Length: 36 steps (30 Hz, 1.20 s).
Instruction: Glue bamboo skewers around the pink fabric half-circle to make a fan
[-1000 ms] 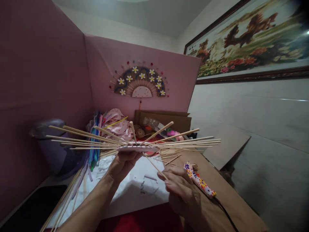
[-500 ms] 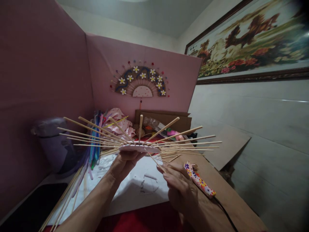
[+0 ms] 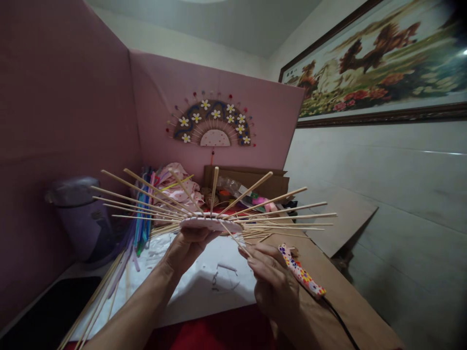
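Observation:
My left hand grips a pale, disc-like base from below, above a white sheet. Thin wooden sticks fan out from the base to the left, back and right. Between the fingers of my right hand is one more wooden stick, slanting up to the base, where its far end meets the near face. Whether that end goes in or only touches, I cannot tell. Beside my right hand lies a flower-patterned tool with a black cord, its kind unclear.
Loose sticks lie at the left beside a purple lidded container. Coloured strips and pink dotted cloth are heaped behind. On the pink panel hangs a flower-decorated fan. Brown cardboard covers the right side.
The base and its sticks have tipped slightly, the left and rear stick tips now a bit higher. The stick in my right hand has its far end further up against the base.

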Each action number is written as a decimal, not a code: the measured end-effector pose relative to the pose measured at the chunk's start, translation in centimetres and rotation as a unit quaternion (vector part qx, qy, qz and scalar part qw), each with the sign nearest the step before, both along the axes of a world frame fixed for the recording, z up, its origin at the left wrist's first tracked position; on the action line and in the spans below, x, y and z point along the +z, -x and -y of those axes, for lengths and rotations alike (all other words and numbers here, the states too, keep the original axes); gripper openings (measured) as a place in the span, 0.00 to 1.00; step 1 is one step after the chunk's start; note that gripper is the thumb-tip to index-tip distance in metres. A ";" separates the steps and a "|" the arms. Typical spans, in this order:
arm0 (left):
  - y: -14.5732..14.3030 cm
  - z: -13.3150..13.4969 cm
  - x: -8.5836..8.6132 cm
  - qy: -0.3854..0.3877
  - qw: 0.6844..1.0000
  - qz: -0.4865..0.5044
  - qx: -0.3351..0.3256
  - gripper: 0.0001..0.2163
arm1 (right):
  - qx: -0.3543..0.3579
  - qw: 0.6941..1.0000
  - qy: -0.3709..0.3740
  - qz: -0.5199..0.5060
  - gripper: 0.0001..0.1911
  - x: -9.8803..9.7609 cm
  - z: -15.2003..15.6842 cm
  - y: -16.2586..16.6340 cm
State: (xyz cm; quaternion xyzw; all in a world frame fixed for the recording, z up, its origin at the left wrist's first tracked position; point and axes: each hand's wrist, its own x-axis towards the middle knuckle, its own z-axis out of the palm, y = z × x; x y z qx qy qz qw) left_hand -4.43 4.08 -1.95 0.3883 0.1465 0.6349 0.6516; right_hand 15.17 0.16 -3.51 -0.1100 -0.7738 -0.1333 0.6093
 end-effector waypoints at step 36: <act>-0.8 -0.2 -0.2 -0.015 0.987 -0.115 0.111 0.07 | 0.056 0.998 0.013 0.005 0.21 -0.1 0.2 0.6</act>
